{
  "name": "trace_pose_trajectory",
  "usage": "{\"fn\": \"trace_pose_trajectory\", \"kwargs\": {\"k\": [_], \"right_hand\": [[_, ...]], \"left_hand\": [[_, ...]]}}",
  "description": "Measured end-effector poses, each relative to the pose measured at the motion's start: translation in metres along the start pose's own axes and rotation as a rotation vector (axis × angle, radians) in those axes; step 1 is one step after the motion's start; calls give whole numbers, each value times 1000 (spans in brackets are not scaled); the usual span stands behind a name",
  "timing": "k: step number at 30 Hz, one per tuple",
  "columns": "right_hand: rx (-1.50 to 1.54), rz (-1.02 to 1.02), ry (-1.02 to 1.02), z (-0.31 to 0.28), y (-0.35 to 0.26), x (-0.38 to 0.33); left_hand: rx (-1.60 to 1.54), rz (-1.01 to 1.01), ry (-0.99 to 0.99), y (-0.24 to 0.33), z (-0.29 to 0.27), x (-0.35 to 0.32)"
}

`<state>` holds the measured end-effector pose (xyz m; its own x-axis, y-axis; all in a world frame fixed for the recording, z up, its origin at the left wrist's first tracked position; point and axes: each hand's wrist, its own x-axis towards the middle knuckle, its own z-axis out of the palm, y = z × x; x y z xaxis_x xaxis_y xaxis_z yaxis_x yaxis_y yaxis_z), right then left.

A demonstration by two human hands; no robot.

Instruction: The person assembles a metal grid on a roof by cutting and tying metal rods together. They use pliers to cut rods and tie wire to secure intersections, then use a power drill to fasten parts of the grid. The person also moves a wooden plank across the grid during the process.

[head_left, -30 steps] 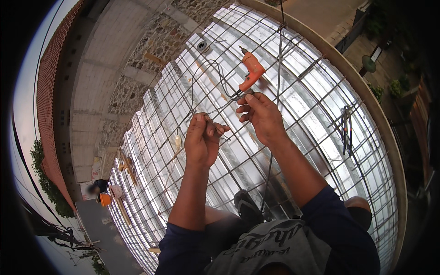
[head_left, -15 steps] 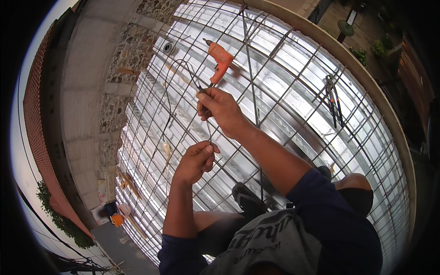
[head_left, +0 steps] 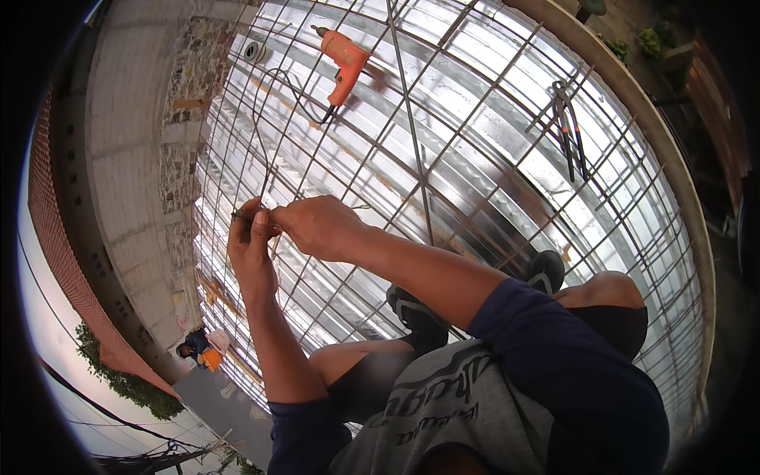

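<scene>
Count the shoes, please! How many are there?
2: one dark shoe is just below the right forearm in the picture, the other dark shoe beside the right knee. Shoes on the distant person may be hidden.

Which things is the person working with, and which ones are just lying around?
Seems part of the job:
- left hand and right hand, close together; what they hold is too small to tell
- steel grid, under the hands

Just lying about, it seems:
- orange drill
- dark-handled pincers
- grey spool
</scene>
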<state>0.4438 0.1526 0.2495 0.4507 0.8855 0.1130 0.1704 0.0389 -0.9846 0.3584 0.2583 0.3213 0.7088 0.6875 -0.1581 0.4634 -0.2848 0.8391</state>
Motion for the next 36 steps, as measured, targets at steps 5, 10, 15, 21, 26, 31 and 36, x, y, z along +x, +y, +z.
{"fn": "trace_pose_trajectory", "kwargs": {"k": [5,10,15,21,26,31,36], "right_hand": [[-92,151,-115,2,4,-4],[-395,158,-263,-11,12,0],[-148,245,-208,-28,31,6],[48,139,-4,-20,55,4],[79,256,53,-26,71,10],[271,81,119,-21,77,11],[358,19,-155,-25,63,11]], "left_hand": [[245,-74,10,-11,7,-4],[114,-65,121,-10,-4,-3],[-242,-154,274,-2,1,6],[-253,-108,345,-5,-5,12],[-305,-55,467,-5,-32,13],[-418,-23,450,-15,-51,12],[-365,-37,409,-16,-35,10]]}}
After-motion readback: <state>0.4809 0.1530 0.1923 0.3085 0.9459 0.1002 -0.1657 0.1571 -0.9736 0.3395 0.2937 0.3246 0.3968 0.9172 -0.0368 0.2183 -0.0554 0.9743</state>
